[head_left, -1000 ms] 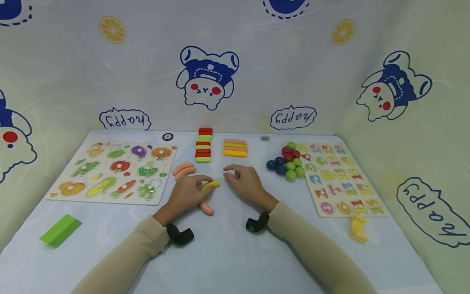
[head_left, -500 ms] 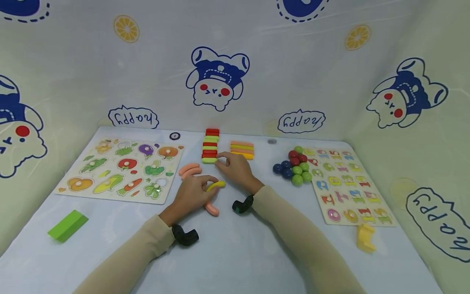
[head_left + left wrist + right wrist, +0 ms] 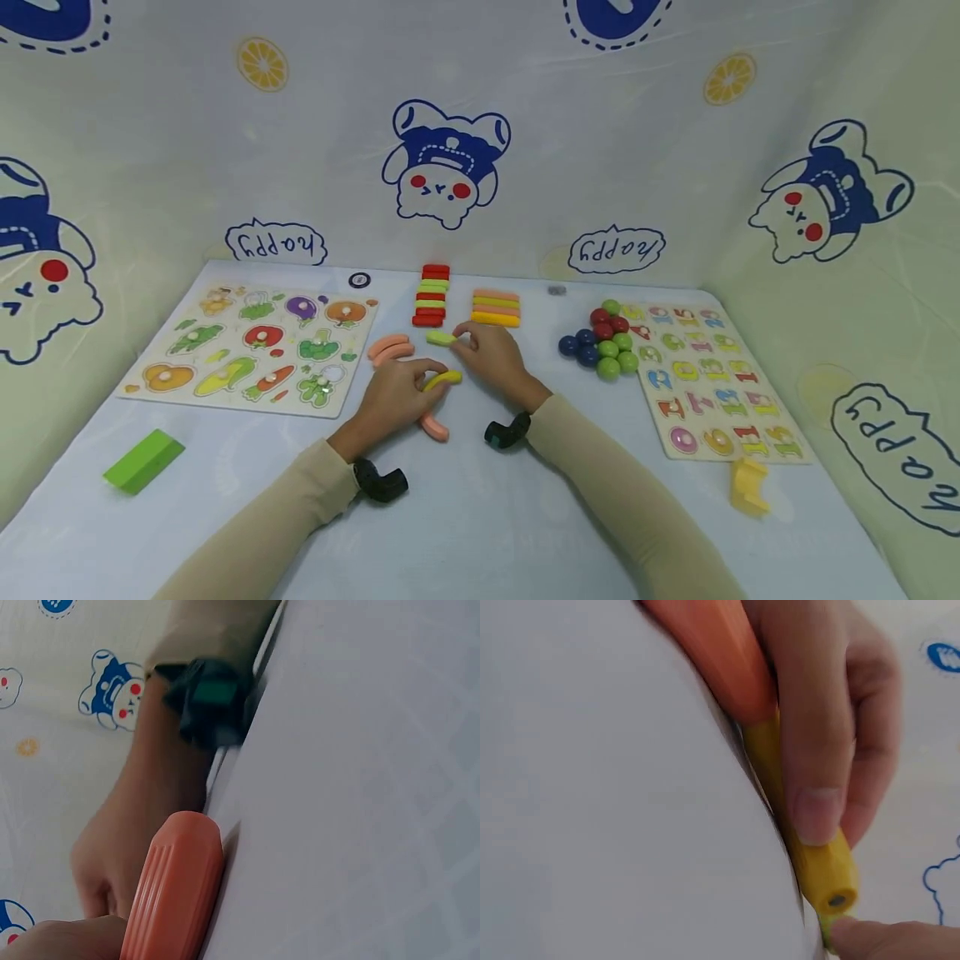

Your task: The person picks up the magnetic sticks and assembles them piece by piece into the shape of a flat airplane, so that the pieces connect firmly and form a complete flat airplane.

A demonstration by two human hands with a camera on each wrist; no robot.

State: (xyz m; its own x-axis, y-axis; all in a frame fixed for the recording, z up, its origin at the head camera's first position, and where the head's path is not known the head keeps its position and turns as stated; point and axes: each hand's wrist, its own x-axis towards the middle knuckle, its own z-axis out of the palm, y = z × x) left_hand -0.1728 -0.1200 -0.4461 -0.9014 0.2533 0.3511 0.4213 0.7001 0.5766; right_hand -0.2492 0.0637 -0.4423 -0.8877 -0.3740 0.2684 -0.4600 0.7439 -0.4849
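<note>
My left hand [image 3: 392, 398] pinches a short, curved yellow stick [image 3: 446, 379]; the right wrist view shows a round grey spot in its end. A curved salmon-orange stick [image 3: 433, 427] lies on the table beneath this hand, and its ridged side [image 3: 176, 885] looms large in the left wrist view. Farther from me, my right hand [image 3: 497, 362] pinches a small light-green stick [image 3: 441, 338] between thumb and finger, its free end pointing left. That green stick [image 3: 826, 921] is mostly hidden behind a fingertip in the right wrist view.
Behind the hands stand a red-and-green stick row [image 3: 429, 304] and an orange-and-yellow one [image 3: 496, 308]. Two orange sticks [image 3: 390, 348] lie left. A vegetable puzzle board [image 3: 247, 350], number board [image 3: 720, 379], coloured balls [image 3: 600, 342], green block [image 3: 144, 462] and yellow block [image 3: 748, 487] flank them.
My right hand has reached to the red-and-green row, taken the nearest light-green stick and drawn it back towards me. The left hand keeps hold of the yellow stick. The head view has shifted slightly.
</note>
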